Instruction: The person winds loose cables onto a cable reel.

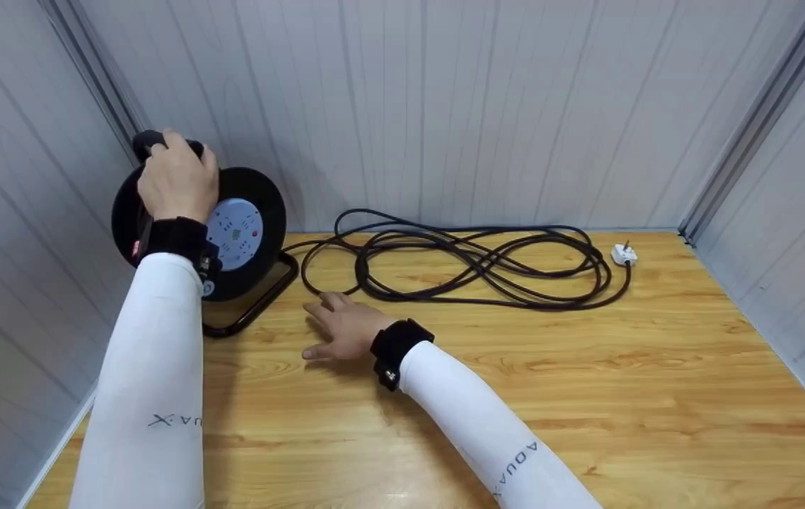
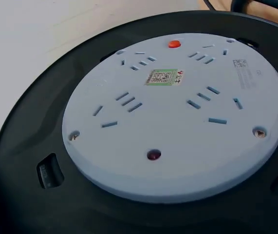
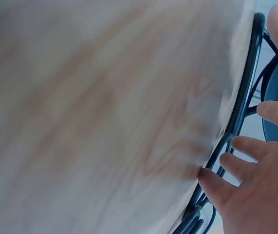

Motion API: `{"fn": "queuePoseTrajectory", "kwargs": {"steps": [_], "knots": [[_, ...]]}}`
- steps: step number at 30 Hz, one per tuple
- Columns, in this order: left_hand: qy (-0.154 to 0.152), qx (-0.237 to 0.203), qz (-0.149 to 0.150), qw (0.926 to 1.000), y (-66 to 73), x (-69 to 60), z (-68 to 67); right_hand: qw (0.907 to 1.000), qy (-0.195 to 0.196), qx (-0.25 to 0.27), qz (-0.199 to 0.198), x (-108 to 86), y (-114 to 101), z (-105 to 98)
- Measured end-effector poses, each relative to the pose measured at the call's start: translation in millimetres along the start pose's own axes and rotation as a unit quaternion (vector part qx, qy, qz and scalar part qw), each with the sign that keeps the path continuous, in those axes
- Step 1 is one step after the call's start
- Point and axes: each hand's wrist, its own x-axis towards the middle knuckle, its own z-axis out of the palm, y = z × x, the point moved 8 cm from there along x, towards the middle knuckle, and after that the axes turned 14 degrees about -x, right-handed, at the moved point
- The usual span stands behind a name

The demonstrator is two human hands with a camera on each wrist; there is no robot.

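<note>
A black cable reel (image 1: 269, 212) with a round pale socket panel (image 1: 235, 237) stands at the left on a tubular stand (image 1: 255, 309). My left hand (image 1: 180, 180) grips the black handle at its top. In the left wrist view the socket panel (image 2: 173, 117) fills the middle, with a red button and screw holes. My right hand (image 1: 347, 329) is spread low over the table, just right of the stand and beside the cable (image 1: 551, 307). Nothing is held in it. The right wrist view has the fingers of that hand (image 3: 263, 190) stretched and parted.
The black cable runs from the reel and lies in loose loops along the back wall (image 1: 445, 106). It ends in a white plug (image 1: 624, 254) at the right, pins up. Pale panel walls enclose the wooden table (image 1: 622, 396) at the back and both sides.
</note>
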Motion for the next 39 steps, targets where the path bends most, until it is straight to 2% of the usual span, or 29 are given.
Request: {"fn": "queuePoseTrajectory", "kwargs": {"steps": [5,8,16,22,26,31,36,39], "knots": [[0.012,-0.012,0.023,0.9996,6.2,-0.7,-0.9,1.0000,0.002,0.005,0.004,0.4,5.1,-0.9],[0.010,-0.022,0.041,0.9989,11.2,-2.6,-1.3,0.9999,0.004,0.014,0.008,-2.1,8.7,-3.2],[-0.050,-0.031,0.082,0.9949,22.3,-16.0,-2.8,0.9996,0.014,0.024,0.007,-0.1,8.2,-7.9],[-0.075,-0.042,0.116,0.9895,35.9,-27.2,-4.8,0.9996,0.022,0.011,-0.012,3.8,1.1,-10.9],[-0.067,-0.036,0.115,0.9904,42.7,-31.7,-5.9,0.9997,0.017,-0.002,-0.015,5.7,-0.6,-10.4],[-0.033,-0.013,0.092,0.9951,48.5,-32.1,-4.4,0.9994,0.009,-0.032,-0.005,7.5,-0.8,-8.2],[-0.012,-0.002,0.054,0.9985,45.0,-33.0,-1.6,0.9988,0.013,-0.047,0.003,8.4,-5.6,-9.6],[-0.007,-0.001,0.047,0.9988,41.2,-34.1,-2.8,0.9989,0.010,-0.046,-0.003,8.8,-10.7,-10.7]]}}
